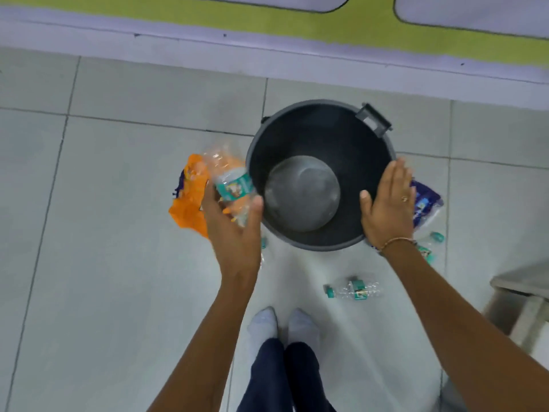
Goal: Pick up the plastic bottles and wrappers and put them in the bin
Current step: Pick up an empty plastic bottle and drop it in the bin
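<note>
A black round bin (341,239) stands on the tiled floor with nothing visible inside it. My left hand (234,233) grips a clear plastic bottle (230,182) with a teal label, held just left of the bin's rim. My right hand (389,203) is flat with fingers together against the bin's right rim, holding nothing. An orange wrapper (187,203) lies on the floor under the held bottle. A blue and white wrapper (426,203) lies right of the bin. Another clear bottle (353,288) with a teal cap lies near my feet. A third bottle (432,242) shows partly behind my right wrist.
A purple and yellow-green wall base (267,40) runs along the far side. A pale stool or low table (523,295) stands at the right edge. My feet in white socks (285,325) stand just below the bin. A teal cap (263,242) peeks out by my left wrist.
</note>
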Demonstrator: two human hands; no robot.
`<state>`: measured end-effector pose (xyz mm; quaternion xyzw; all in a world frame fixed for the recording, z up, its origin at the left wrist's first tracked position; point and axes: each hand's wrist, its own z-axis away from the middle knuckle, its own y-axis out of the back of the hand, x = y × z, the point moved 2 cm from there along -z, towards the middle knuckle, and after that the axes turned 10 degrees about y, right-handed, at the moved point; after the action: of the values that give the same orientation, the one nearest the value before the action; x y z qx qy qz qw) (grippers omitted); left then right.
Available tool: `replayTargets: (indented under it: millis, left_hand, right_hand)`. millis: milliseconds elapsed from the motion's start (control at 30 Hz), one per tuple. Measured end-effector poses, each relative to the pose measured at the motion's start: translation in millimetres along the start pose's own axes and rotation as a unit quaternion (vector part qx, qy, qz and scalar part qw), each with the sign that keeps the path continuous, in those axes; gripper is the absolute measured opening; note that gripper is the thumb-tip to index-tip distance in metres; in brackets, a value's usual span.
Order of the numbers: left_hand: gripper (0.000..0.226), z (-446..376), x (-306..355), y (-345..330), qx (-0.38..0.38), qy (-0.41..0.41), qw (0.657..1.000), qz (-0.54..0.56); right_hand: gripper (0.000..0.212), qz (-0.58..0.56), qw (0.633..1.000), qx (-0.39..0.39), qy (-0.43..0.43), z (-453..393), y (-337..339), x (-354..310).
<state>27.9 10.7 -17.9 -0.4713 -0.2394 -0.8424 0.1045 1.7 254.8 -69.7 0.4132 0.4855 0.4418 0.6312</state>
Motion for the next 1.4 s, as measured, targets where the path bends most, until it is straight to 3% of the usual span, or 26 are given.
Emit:
replayTargets:
  millis: [100,233,367,433,500,533,600,667,733,833,933,1067,1233,1400]
  left_hand:
    - [0.064,-11.5,14.8,-55.9,-0.108,-0.049,0.982,-0.145]
    - [0.074,-46.9,-18.0,-115.1,-0.173,0.071,0.918,-0.351]
    - [0.073,-55.5,-28.1,-129.6,-0.193,0.128,0.875,-0.424]
    - [0.058,-46.4,-6.9,-121.3,-0.141,0.077,0.911,-0.379]
    - [0.039,-26.0,18.8,-92.7,-0.032,0.009,0.974,-0.222]
    - [0.030,-14.3,24.9,-71.4,0.036,-0.015,0.989,-0.143]
    - [0.023,1.7,10.0,-31.8,0.161,0.007,0.985,-0.057]
    - [0.022,0.5,-41.1,-11.7,0.212,0.126,0.967,-0.067]
    - [0.027,-12.5,-101.0,-14.7,0.149,0.252,0.942,-0.162]
    - [0.048,-35.2,-168.3,-37.0,0.022,0.307,0.904,-0.296]
    - [0.064,-57.8,-208.7,-58.7,-0.007,0.329,0.891,-0.312]
    - [0.062,-68.2,-219.7,-67.1,-0.007,0.347,0.892,-0.288]
    - [0.056,-28.9,-168.7,-33.9,0.010,0.303,0.923,-0.237]
    - [0.048,14.3,-69.7,3.7,0.042,0.155,0.974,-0.159]
  right_hand:
    - [0.066,0.014,1.000,-0.008,-0.006,-0.4,0.4,-2.0]
    - [0.069,0.033,0.999,-0.016,-0.012,-1.0,-1.8,-1.4]
    - [0.068,0.036,0.999,-0.012,-0.004,-0.8,-3.6,-0.6]
    - [0.068,0.037,0.999,-0.014,-0.006,-1.0,-4.0,0.2]
    - [0.067,0.034,0.999,-0.013,-0.006,-1.4,-3.9,-0.2]
    - [0.067,0.031,0.999,-0.013,-0.005,-1.4,-3.9,-0.8]
    - [0.066,0.027,1.000,-0.011,-0.007,-1.1,-3.5,-0.6]
    - [0.067,0.026,1.000,-0.010,-0.006,-0.7,-5.9,0.0]
    - [0.067,0.016,1.000,-0.001,0.000,0.5,-8.5,0.7]
    - [0.067,0.001,1.000,0.026,0.014,0.1,-13.6,3.9]
    - [0.067,-0.014,0.998,0.056,0.024,-0.3,-20.4,8.4]
    - [0.066,-0.028,0.995,0.084,0.036,1.1,-22.5,10.5]
    - [0.066,-0.010,0.998,0.063,0.024,3.0,-14.6,7.3]
    - [0.064,0.014,1.000,0.025,0.000,2.4,-5.7,1.1]
